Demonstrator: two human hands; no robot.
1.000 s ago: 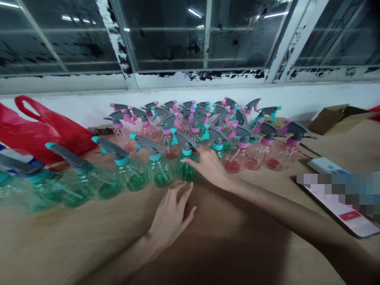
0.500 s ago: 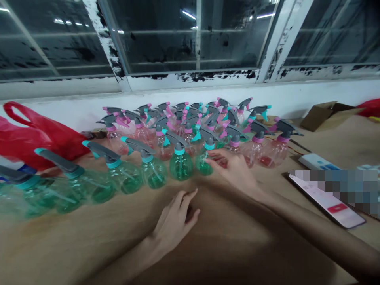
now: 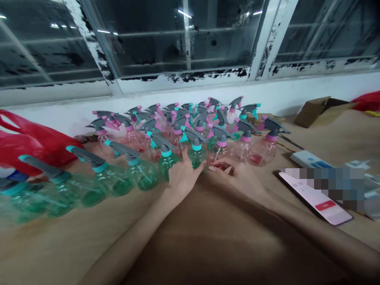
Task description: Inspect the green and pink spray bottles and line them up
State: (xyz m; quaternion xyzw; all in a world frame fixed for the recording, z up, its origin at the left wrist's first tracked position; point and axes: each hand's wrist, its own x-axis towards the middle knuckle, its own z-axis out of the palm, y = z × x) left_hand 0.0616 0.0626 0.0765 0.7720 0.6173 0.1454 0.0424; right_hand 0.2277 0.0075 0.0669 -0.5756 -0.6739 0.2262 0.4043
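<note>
Had a big brown table point(image 3: 44, 245) across the lower view, with dark windows point(image 3: 142, 43) above. Spotted a red plastic bag point(image 3: 53, 144) slumped far left, plus a cardboard box point(image 3: 316, 114) well off to the right near the wall. Noticed a phone point(image 3: 317, 202) lying flat too, well apart from the left hand point(image 3: 182, 174), less so from the right hand point(image 3: 242, 180).

Then got to the interesting bit: a green spray bottle point(image 3: 196, 155) at the near side of the crowd, upright, so long axis basically vertical, trigger head running crosswise with the teal nozzle up and left. Stood straight ahead of the left hand, and to the left of and a bit beyond the right. Definitely nearer the left one, key thing imo. Saw another green bottle point(image 3: 166, 161) just left, partly hidden by the left hand, and a pink-collared bottle point(image 3: 221, 150) just right.

Had the left thumb and index finger spread wide, framing the spray bottle from either side. Couldn't tell about actual contact or a grip. Found the right fingers narrower, curled toward the thumb, tips just beside the left thumb and close to the pink-collared bottle's base. Couldn't tell about any hold there either
</note>
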